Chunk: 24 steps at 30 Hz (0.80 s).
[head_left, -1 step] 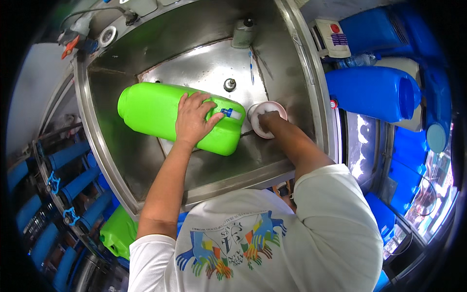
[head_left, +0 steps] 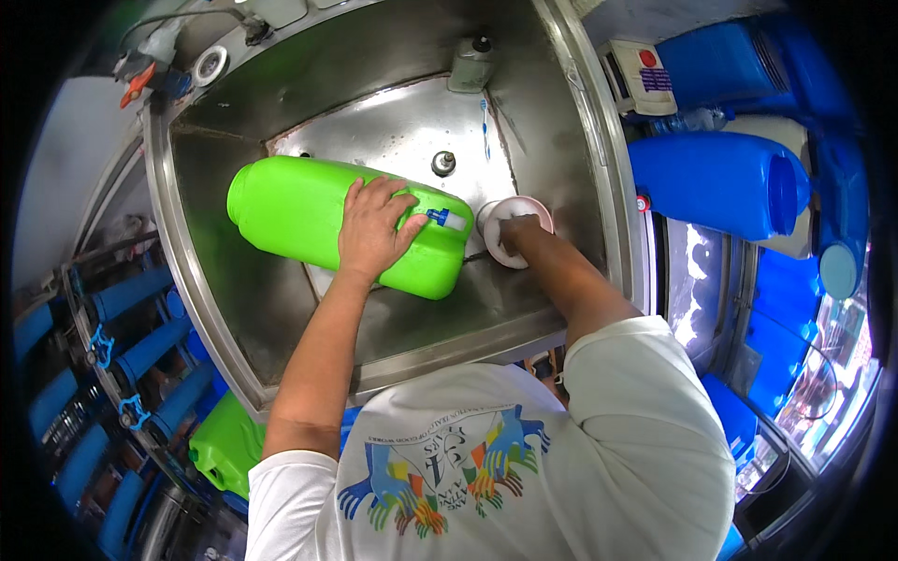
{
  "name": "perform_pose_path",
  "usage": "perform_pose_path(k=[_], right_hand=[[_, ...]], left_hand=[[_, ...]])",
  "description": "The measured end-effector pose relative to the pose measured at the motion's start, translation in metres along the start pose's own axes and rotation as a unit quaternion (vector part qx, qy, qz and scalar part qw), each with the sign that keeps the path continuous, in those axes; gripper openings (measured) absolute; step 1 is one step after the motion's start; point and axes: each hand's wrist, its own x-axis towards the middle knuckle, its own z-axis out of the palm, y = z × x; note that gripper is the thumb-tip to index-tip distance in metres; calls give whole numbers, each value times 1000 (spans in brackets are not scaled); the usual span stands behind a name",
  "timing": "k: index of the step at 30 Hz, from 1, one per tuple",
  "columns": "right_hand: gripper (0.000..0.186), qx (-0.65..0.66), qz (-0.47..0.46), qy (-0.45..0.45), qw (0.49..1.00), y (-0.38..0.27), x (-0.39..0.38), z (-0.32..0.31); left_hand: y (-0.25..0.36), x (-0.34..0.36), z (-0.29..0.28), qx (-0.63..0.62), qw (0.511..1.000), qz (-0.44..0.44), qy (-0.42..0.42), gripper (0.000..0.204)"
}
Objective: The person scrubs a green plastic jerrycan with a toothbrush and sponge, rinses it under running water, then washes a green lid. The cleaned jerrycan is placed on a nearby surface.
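Observation:
A green plastic jerrycan (head_left: 285, 201) lies on its side across the steel sink (head_left: 215, 299), with a blue-and-white spigot (head_left: 447, 219) on its upper face. My left hand (head_left: 379, 224) rests on the jerrycan beside the spigot, fingers spread and slightly bent. To its right, my right hand (head_left: 519, 234) reaches into a small pink-rimmed bowl (head_left: 545, 215) holding white contents; its fingers are curled down, and whatever they hold is hidden. A metal drain fitting (head_left: 443, 165) stands on the sink floor. Behind it are a toothbrush (head_left: 485, 131) and an upright greyish bottle (head_left: 470, 67).
Blue jerrycans (head_left: 711, 178) crowd the right side, near a cream container (head_left: 638, 75). An orange-handled valve (head_left: 138, 84) is at the back left. A rack with blue rollers (head_left: 140, 346) stands left, near another green jerrycan (head_left: 224, 439).

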Motion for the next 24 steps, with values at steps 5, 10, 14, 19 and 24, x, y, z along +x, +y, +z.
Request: perform_pose_path(k=[5, 10, 14, 19, 24], right_hand=[[55, -8, -16, -35, 999, 0, -1, -10], [58, -3, -26, -11, 1000, 12, -1, -19], [61, 92, -41, 66, 993, 24, -21, -44], [57, 601, -27, 74, 795, -6, -61, -123], [37, 302, -320, 184, 879, -57, -56, -177]], left_hand=[[-17, -3, -7, -19, 999, -34, 1, 37], [-46, -5, -20, 129, 986, -93, 57, 40], [-49, -10, -17, 121, 985, -109, 64, 41], [-47, -15, -12, 119, 983, -114, 79, 42], [-48, -20, -14, 118, 983, -110, 91, 41]])
